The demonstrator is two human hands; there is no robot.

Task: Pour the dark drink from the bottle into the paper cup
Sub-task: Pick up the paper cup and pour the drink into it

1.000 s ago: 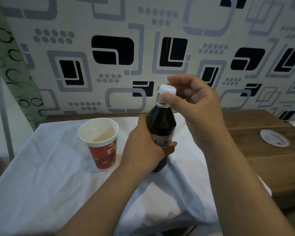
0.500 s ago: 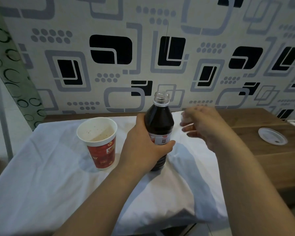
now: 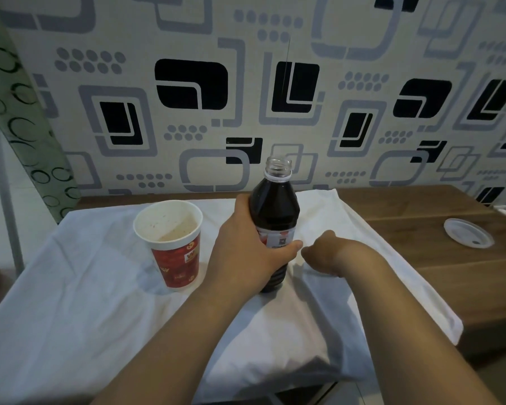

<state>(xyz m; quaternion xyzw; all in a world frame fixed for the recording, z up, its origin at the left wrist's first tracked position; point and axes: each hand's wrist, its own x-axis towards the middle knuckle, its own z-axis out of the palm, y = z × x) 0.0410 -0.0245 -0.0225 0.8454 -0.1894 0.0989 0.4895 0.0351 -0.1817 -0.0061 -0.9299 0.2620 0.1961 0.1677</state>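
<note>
A plastic bottle (image 3: 275, 209) of dark drink stands upright on the white cloth (image 3: 85, 302), with its mouth uncapped. My left hand (image 3: 246, 252) is wrapped around its lower half, over the label. To the left of the bottle stands a red and white paper cup (image 3: 173, 244), open at the top, with pale residue inside. My right hand (image 3: 324, 252) is bent down at the wrist onto the cloth just right of the bottle's base. Its fingers are tucked out of sight. The white cap is not visible.
The cloth covers the left part of a wooden table (image 3: 450, 273). A clear plastic lid (image 3: 468, 236) lies on the bare wood at the right. A patterned wall stands close behind, and a green curtain hangs at the far left.
My right hand took the white cap off the bottle, carried it right and down, and now rests on the cloth beside the bottle. The left hand kept its grip.
</note>
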